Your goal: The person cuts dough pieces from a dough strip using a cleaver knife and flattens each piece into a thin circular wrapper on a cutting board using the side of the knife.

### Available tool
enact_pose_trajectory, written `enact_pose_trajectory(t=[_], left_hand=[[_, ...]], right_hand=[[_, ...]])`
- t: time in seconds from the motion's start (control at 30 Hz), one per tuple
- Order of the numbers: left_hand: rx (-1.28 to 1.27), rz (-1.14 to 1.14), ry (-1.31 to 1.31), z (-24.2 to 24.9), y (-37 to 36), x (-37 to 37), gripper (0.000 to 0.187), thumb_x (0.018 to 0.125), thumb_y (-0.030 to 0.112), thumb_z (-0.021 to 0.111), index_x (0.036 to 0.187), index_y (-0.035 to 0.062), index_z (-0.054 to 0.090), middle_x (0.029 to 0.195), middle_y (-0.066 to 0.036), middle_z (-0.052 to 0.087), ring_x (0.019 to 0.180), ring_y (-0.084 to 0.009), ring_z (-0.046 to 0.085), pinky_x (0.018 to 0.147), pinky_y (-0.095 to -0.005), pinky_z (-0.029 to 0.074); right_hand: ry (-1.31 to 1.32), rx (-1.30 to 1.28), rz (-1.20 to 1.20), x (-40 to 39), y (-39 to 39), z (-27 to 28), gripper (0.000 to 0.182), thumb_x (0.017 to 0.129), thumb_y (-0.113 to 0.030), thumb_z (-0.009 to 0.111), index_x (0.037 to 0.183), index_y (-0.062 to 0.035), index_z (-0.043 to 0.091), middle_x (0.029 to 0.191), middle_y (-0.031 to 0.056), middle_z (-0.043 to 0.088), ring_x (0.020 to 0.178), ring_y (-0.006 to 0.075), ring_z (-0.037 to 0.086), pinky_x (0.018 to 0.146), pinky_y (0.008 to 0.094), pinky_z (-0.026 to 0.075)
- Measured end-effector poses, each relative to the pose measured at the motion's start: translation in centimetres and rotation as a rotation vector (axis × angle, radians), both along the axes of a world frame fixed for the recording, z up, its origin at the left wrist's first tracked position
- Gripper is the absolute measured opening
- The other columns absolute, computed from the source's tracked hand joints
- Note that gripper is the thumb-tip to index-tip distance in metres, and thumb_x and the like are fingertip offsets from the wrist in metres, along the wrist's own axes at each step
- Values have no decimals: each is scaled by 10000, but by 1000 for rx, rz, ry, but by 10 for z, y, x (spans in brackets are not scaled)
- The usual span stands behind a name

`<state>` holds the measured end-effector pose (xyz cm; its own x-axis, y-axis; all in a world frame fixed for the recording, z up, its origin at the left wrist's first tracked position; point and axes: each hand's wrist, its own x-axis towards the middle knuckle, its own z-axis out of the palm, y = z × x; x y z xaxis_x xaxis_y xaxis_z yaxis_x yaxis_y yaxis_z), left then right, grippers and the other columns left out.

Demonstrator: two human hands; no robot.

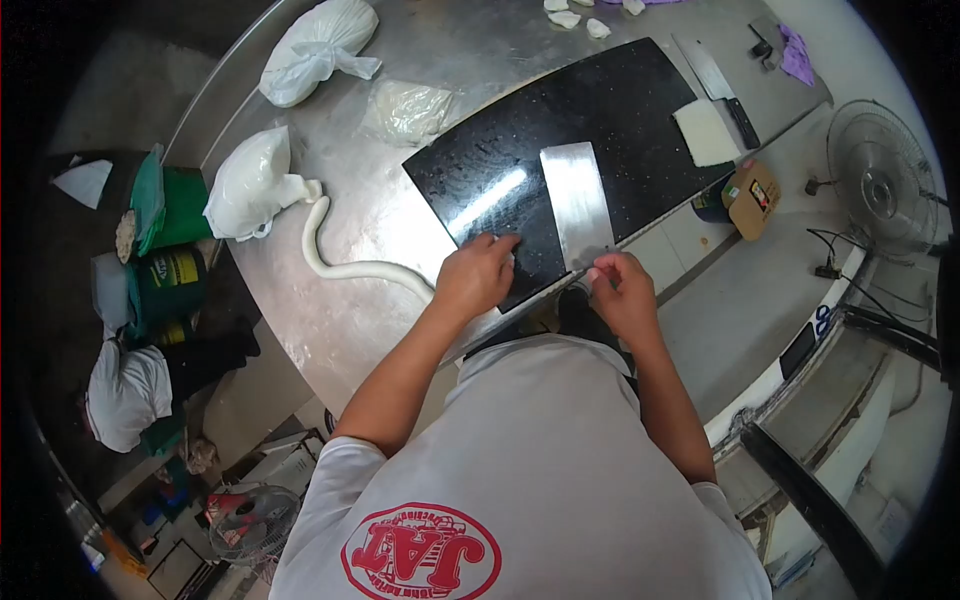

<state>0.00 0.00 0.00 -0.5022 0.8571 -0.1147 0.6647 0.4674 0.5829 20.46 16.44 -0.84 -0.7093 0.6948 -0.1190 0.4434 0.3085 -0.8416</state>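
Note:
A black speckled board (640, 110) lies on the steel table. On its near part rests a flat rectangular metal blade (578, 195). My left hand (478, 275) is over the board's left near edge, fingers curled, with a pale bit at the fingertips. A long white dough rope (365, 270) runs from the mouth of a white plastic bag (255, 185) to my left wrist, where the hand hides it. By the blade's near end, my right hand (622, 290) has thumb and fingers pinched together; what is between them is too small to make out.
A knotted white bag (320, 50) and a clear plastic bag (408, 110) lie farther back on the table (310, 330). A cleaver (715, 85) and a white cloth (705, 132) are at the board's right end. A fan (880, 175) stands right. Buckets (165, 285) and another person (130, 390) are left.

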Motion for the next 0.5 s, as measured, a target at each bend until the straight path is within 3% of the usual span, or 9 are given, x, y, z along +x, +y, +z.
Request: enact_pose_trajectory(t=[0.07, 0.2, 0.27, 0.3, 0.37, 0.43, 0.5], left_hand=[[-157, -135, 132, -5, 13, 0, 151, 917, 187, 657, 1026, 94, 703, 922, -135, 639, 870, -340, 683, 763, -444, 564], [-85, -168, 63, -1, -4, -18, 122, 915, 168, 634, 951, 65, 689, 923, -138, 661, 874, -359, 678, 750, -463, 551], [174, -174, -23, -7, -17, -30, 112, 917, 150, 653, 958, 51, 686, 875, -136, 678, 797, -311, 679, 709, -426, 536], [175, -177, -17, -5, -24, -33, 112, 917, 150, 653, 958, 51, 686, 875, -136, 678, 797, -311, 679, 709, -426, 536], [164, 70, -354, -1, -40, -33, 87, 932, 122, 672, 960, 41, 683, 819, -81, 683, 723, -186, 641, 680, -345, 508], [203, 203, -454, -9, -48, -28, 111, 912, 109, 661, 931, 8, 704, 778, -91, 678, 708, -170, 634, 687, -323, 510], [223, 430, -620, -15, -52, -23, 61, 934, 57, 683, 984, 24, 675, 821, 17, 636, 750, -67, 556, 701, -248, 465]], right_hand=[[22, 21, -28, -4, 4, 7, 159, 907, -129, 745, 1005, -30, 669, 935, 91, 684, 859, 218, 677, 767, 346, 536], [45, 70, 20, -11, -15, 13, 148, 908, -120, 739, 996, -26, 667, 931, 81, 688, 843, 204, 674, 755, 332, 532], [10, -88, 44, -14, -20, 16, 150, 913, -125, 739, 993, -20, 668, 923, 80, 694, 818, 183, 669, 746, 324, 533], [17, -86, 42, -18, -22, 18, 150, 913, -125, 739, 993, -20, 668, 923, 80, 694, 818, 183, 669, 746, 324, 533], [13, -216, 120, -25, -29, 20, 164, 919, -141, 741, 995, -14, 669, 910, 82, 702, 802, 166, 669, 746, 319, 540], [-4, -254, 189, -37, -33, 12, 167, 926, -142, 738, 1011, -14, 674, 898, 65, 703, 806, 137, 660, 749, 301, 537], [-21, -283, 263, -53, -35, 9, 170, 933, -143, 736, 1026, -14, 678, 887, 48, 704, 809, 109, 651, 752, 284, 534]])
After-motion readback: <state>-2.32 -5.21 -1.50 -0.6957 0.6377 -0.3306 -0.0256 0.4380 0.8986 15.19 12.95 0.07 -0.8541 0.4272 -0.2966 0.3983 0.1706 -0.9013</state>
